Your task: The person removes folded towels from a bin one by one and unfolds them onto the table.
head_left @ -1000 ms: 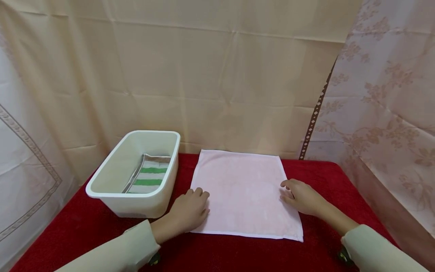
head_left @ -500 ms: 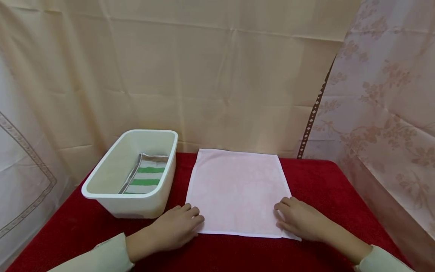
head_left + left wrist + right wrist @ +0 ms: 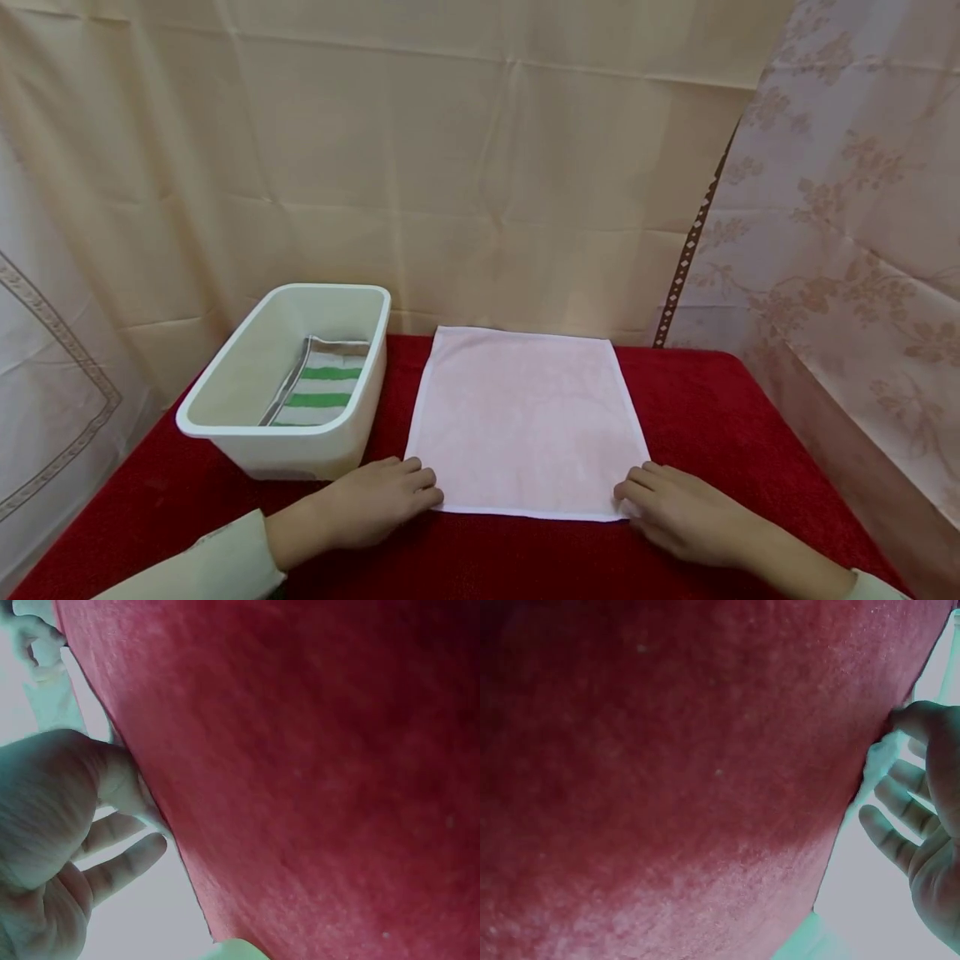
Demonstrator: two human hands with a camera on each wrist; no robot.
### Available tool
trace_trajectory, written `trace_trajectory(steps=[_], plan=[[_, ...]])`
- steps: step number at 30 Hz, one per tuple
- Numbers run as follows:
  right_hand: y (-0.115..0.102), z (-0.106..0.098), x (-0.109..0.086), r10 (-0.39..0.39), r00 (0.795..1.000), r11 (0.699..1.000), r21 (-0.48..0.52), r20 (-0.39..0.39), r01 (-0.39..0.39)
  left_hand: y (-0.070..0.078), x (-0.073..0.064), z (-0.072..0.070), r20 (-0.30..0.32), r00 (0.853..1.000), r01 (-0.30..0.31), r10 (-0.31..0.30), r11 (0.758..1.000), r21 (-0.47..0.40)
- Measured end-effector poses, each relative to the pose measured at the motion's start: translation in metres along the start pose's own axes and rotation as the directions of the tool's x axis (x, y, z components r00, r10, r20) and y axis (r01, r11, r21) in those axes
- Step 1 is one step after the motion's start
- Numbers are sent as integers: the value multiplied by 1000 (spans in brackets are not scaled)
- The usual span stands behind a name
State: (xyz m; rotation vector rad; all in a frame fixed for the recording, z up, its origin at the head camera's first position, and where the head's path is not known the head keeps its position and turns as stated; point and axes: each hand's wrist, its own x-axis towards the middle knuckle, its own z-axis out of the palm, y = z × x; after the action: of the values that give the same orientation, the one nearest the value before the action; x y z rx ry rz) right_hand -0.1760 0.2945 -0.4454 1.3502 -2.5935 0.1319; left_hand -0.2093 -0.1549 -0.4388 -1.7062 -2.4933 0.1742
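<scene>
A pink towel (image 3: 525,417) with a white border lies spread flat on the red cloth. At its near left corner my left hand (image 3: 367,504) pinches the edge between thumb and fingers, and in the left wrist view the thumb (image 3: 120,780) presses on the white edge. My right hand (image 3: 682,517) pinches the near right corner, where the towel bunches a little by the thumb (image 3: 919,720) in the right wrist view. The other fingers of both hands stay loosely spread. Each hand partly covers its corner.
A cream plastic tub (image 3: 281,432) stands to the left of the towel, close to my left forearm. Inside it lies a towel (image 3: 322,387) with green and white stripes. The red cloth (image 3: 697,408) covers the table, and a beige curtain (image 3: 450,183) hangs behind.
Both hands have slid toward me along the sides of the pink towel to its near corners and taken hold there. The right corner, visible before, is now under my right hand.
</scene>
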Motion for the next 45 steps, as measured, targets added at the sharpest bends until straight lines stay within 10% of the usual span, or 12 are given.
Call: trace_trajectory(steps=[11, 26, 35, 45], plan=[[2, 3, -3, -76, 997, 991, -109, -18, 74, -2, -2, -2, -123, 991, -41, 61, 987, 158], [2, -16, -1, -92, 993, 988, -129, -80, 81, 2, -10, -11, -248, 965, -43, 81, 987, 156], [5, -26, 0, -77, 989, 996, -63, -129, 69, -1, -13, -10, -377, 923, -20, 79, 987, 157], [-2, -7, -3, -84, 996, 995, -54, 3, 84, 4, -10, -1, -199, 979, -21, 45, 993, 119]])
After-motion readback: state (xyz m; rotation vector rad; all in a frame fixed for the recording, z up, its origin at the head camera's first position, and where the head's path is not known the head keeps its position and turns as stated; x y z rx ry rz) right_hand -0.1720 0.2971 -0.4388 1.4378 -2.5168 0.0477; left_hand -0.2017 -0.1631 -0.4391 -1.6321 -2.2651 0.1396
